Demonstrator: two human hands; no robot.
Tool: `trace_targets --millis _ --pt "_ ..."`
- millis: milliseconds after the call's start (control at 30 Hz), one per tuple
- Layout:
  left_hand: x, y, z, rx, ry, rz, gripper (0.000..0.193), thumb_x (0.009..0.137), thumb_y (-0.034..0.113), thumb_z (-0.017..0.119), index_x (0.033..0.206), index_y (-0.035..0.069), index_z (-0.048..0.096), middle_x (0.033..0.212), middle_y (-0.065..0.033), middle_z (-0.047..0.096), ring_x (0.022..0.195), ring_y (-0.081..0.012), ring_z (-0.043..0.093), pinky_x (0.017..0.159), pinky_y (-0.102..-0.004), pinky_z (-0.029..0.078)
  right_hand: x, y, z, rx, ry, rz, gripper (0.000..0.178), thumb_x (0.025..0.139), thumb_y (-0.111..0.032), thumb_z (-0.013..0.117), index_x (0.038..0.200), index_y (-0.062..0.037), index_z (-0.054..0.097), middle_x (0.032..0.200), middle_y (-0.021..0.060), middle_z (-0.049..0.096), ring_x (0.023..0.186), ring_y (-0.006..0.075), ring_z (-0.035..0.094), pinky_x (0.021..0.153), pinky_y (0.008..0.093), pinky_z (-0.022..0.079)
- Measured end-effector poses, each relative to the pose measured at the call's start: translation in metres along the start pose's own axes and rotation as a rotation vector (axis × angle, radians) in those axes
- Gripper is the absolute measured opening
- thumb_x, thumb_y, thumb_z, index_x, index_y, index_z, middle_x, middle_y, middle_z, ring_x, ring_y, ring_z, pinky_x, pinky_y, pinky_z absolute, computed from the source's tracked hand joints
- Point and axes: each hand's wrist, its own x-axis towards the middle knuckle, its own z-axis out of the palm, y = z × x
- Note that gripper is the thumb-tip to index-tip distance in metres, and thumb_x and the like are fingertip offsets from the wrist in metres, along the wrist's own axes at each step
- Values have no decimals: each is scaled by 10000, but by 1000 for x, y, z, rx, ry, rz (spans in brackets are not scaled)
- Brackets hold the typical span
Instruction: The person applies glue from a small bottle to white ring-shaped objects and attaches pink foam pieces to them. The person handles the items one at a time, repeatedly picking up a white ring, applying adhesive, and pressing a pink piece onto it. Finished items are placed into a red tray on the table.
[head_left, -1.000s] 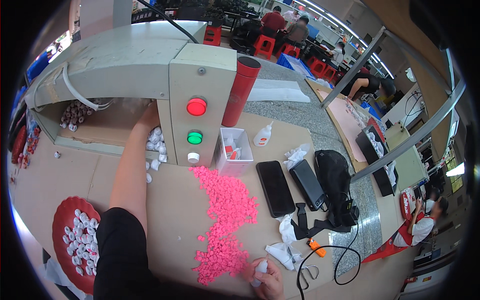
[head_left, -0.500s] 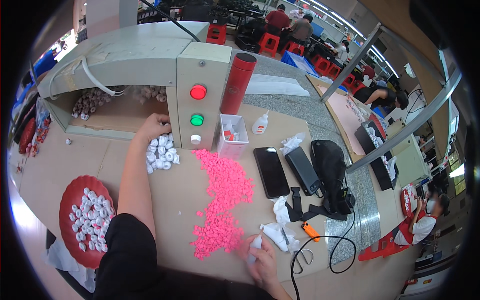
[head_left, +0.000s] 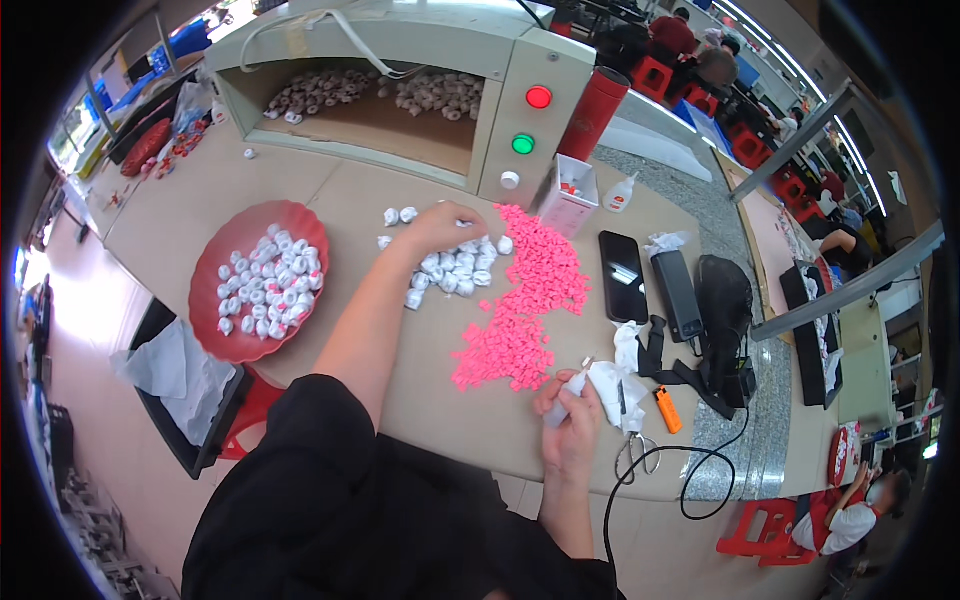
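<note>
My left hand (head_left: 440, 230) reaches over a loose pile of small white rounded pieces (head_left: 455, 270). Its fingers curl down and together among them; whatever lies between the fingertips is hidden. Low at the right, my right hand (head_left: 572, 430) is closed round a small white squeeze bottle (head_left: 568, 398), its thin nozzle tilted up. Between the hands spreads a long heap of tiny bright pink pieces (head_left: 545, 265). On the left, a red scalloped bowl (head_left: 208, 300) holds many similar white pieces, some showing pink.
A grey box-shaped machine (head_left: 500, 150) with more white pieces inside stands at the back. Beside it are a red flask (head_left: 597, 105), a white box (head_left: 568, 205) and another bottle (head_left: 620, 192). Rightward lie a phone (head_left: 624, 275), power bank (head_left: 677, 295), orange lighter (head_left: 668, 410), scissors (head_left: 640, 458) and black cable.
My view has swung left and back. My left hand has left the machine's opening and is over the white pile, which is more spread out. The right hand still holds the bottle.
</note>
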Motion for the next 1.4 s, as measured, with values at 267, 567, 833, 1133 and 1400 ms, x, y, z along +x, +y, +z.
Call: trace_targets --millis 267,567,833,1133,1400 --pt "-52 21 -19 -75 98 97 336 834 323 579 1071 89 627 1190 -117 552 1085 -245 527 894 -348 414 -2 -2 -2 -9 19 -30 210 786 -46 502 979 36 509 719 72 502 634 150 479 565 282 381" --pt "-60 -29 1 -89 694 -127 329 876 267 450 970 -4 612 997 -233 584 969 -362 537 798 -419 418 -1 3 6 34 61 -35 284 787 -80 500 1038 52 489 765 81 499 647 174 463 588 305 388" --pt "-70 4 56 -160 842 124 288 880 191 456 1001 -52 552 1065 -234 546 1021 -379 495 899 -408 382 -4 8 18 -264 36 -95 388 849 -102 469 1201 54 419 841 78 537 667 155 533 544 262 427" --pt "-181 36 43 250 367 19 246 801 206 618 931 8 553 898 -155 537 880 -314 503 764 -405 415 -5 8 6 -155 33 -180 308 840 -112 567 1116 -7 476 897 69 549 673 135 540 525 234 416" --pt "-191 33 35 -154 260 -17 262 831 143 585 1048 10 528 889 -103 560 848 -211 558 722 -334 458 -5 21 1 -85 120 -251 289 806 -80 623 1066 -14 516 958 60 565 750 118 535 607 206 432"
